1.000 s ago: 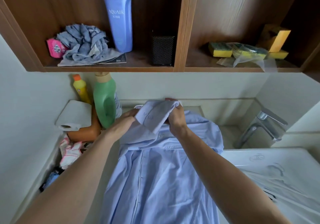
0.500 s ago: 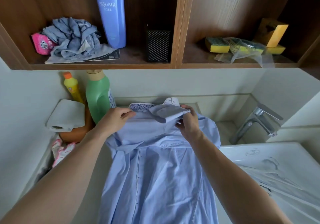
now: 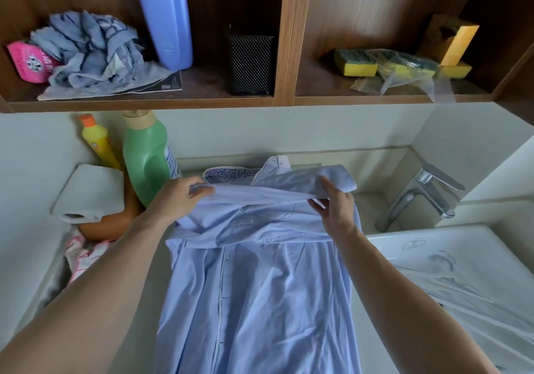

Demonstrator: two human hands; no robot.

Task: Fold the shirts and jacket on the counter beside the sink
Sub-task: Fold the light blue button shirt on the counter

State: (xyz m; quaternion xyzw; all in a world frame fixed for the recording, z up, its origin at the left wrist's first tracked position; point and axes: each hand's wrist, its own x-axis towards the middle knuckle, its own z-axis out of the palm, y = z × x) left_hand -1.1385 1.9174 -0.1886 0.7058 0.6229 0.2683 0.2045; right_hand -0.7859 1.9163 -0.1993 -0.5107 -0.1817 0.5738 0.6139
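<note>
1. A pale blue shirt (image 3: 260, 287) lies button-side up on the light worktop (image 3: 138, 301), just left of the sink (image 3: 450, 258); its collar end points toward the back wall and its tail runs off the bottom of the view.
2. The left hand (image 3: 176, 197) pinches the cloth at the shoulder beside the collar, thumb on top and fingers curled under the fold.
3. The right hand (image 3: 335, 211) grips a sleeve (image 3: 315, 182) laid crosswise over the chest, with the cuff end sticking out past the fingers.
4. The fabric looks thin, woven and limp, probably light. It creases softly and should hold a fold only if pressed flat.
5. Seams, placket and collar are the stiffer parts, so I judge the shoulder seam and cuff the surest places to hold; the loose body would bunch.
6. The collar shows a dark floral lining inside, and small buttons dot the placket.
7. A green plastic bottle (image 3: 146, 156) and a paper roll (image 3: 89, 191) stand close to the left hand, so a wide sweep of the sleeve could knock them.
</note>
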